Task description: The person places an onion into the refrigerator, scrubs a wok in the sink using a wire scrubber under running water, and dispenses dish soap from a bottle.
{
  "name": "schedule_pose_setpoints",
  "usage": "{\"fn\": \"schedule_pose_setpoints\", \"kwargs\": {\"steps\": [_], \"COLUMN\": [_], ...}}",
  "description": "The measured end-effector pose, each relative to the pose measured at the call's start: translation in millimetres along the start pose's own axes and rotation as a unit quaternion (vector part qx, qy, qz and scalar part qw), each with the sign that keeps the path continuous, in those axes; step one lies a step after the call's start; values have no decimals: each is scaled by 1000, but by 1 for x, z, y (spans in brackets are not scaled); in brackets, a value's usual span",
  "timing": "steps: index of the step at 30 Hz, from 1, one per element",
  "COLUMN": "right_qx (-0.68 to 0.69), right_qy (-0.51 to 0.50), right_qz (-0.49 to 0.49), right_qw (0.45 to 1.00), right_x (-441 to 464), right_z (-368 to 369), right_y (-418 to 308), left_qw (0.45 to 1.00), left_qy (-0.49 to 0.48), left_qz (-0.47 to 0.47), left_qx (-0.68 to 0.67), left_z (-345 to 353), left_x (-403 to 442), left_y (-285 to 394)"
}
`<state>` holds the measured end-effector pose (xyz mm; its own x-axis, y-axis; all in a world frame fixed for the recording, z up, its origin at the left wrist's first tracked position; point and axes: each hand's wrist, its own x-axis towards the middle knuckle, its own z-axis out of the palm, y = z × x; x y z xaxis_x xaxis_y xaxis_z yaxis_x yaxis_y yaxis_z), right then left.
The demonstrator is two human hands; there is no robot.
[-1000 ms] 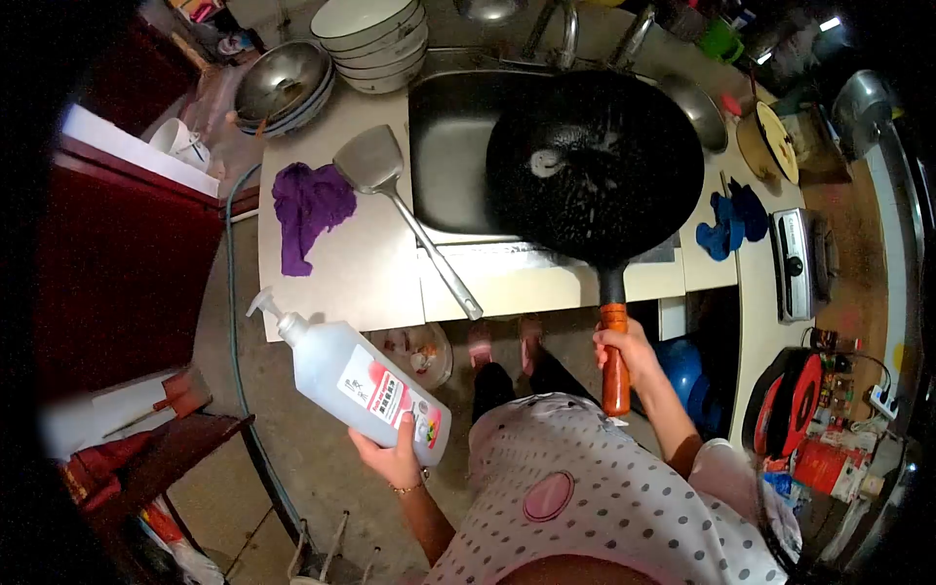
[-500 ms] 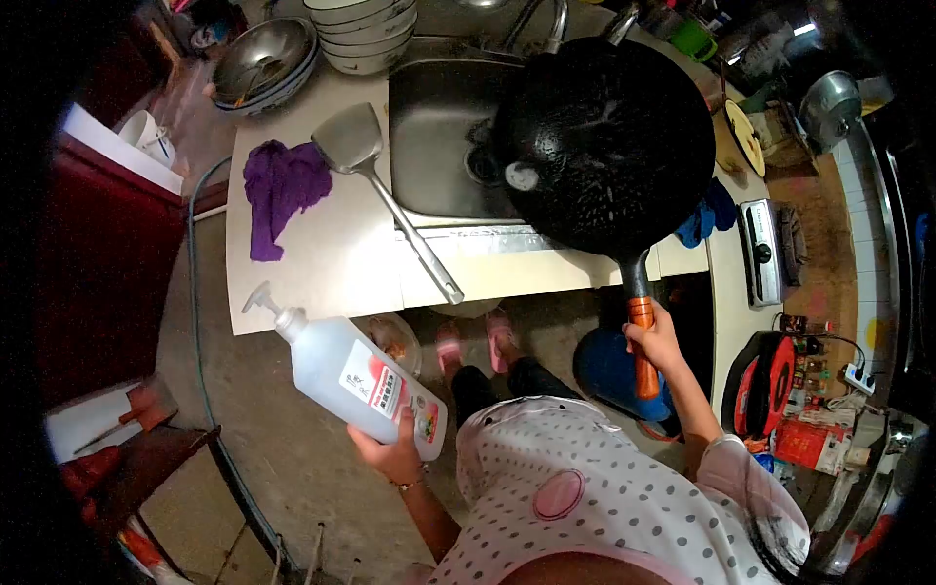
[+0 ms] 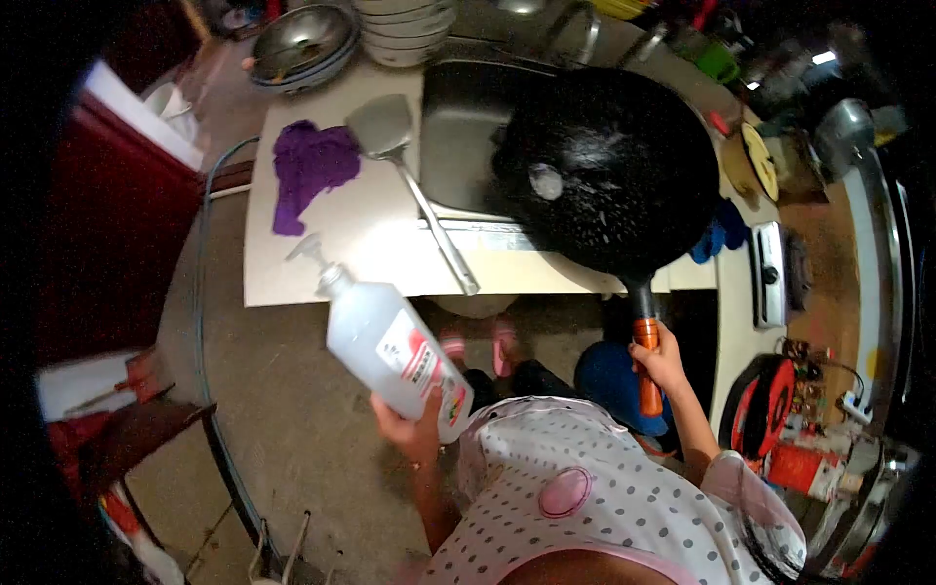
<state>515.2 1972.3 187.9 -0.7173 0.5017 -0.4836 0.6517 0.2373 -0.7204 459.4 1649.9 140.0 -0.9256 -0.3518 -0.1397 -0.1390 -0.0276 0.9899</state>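
Observation:
My left hand (image 3: 414,429) is wrapped round the lower part of a large translucent pump bottle (image 3: 375,327), which tilts with its pump up to the left. My right hand (image 3: 662,359) grips the wooden handle of a black wok (image 3: 614,185). A whitish blob (image 3: 546,181) lies on the wok's wet-looking surface. The wok covers the right part of the steel sink (image 3: 458,146). On the counter left of the sink rests a metal spatula (image 3: 429,214), and beside it a crumpled purple cloth (image 3: 312,166).
Stacked bowls (image 3: 405,29) and a metal bowl (image 3: 302,39) stand at the back left. The faucet (image 3: 591,37) is behind the wok. To the right are blue cloths (image 3: 720,232), a yellow-rimmed pot (image 3: 759,161) and a silver appliance (image 3: 768,273). A blue container (image 3: 614,380) sits below the counter.
Between the earlier frames the view shifts, and the wok sits further right relative to the sink. The bottle has moved slightly right and is tilted more upright. Both hands keep their holds.

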Motion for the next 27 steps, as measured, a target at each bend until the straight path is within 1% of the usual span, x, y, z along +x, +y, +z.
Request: {"fn": "schedule_pose_setpoints", "kwargs": {"steps": [2, 4, 7, 9, 10, 12, 13, 16, 18, 19, 20, 22, 23, 24, 25, 26, 27], "right_qx": [-1, 4, 58, 62, 59, 98, 106, 113, 106, 108, 114, 123, 115, 105, 130, 128, 136], "right_qy": [13, 4, -10, -20, -22, -19, -26, -32, -37, -39, -40, -33, -44, -52, -57, -65, -72], "right_qz": [31, 18, 1, 8, 19, 12, 18, 31, 30, 29, 19, 10, 8, 7, 37, 12, 19], "right_qw": [999, 1000, 998, 998, 998, 995, 994, 993, 993, 993, 993, 992, 992, 993, 989, 990, 988], "right_x": [-4, -2, 0, 2, 1, -1, -1, -2, -2, -1, -1, 2, 3, 3, 2, 6, 6], "right_z": [2, -1, -1, 1, -2, -3, -5, -8, -9, -9, -9, -12, -14, -18, -20, -22, -25], "right_y": [-11, -5, 2, 1, 2, -1, 0, -2, -5, -4, -1, 3, 4, 5, 0, 8, 7], "left_qw": [998, 996, 995, 988, 987, 966, 966, 953, 954, 944, 943, 964, 960, 942, 930, 919, 913], "left_qy": [-21, 15, 11, 27, 14, 83, 67, 79, 40, 35, 36, 27, 37, 87, 125, 142, 117], "left_qz": [7, 31, 42, 153, 158, 241, 246, 289, 285, 303, 306, 249, 238, 230, 250, 309, 347], "left_qx": [67, 77, 94, -27, -26, 53, 47, 47, 86, 124, 126, 88, 145, 228, 240, 201, 181], "left_z": [4, 8, 21, 33, 39, 51, 57, 65, 63, 63, 61, 59, 53, 53, 48, 50, 54], "left_x": [7, 20, 53, 79, 92, 122, 134, 164, 172, 175, 178, 178, 165, 150, 129, 104, 81], "left_y": [14, 19, 42, 41, 38, 23, 16, 3, -1, -1, -2, -5, 7, 27, 34, 38, 36]}}
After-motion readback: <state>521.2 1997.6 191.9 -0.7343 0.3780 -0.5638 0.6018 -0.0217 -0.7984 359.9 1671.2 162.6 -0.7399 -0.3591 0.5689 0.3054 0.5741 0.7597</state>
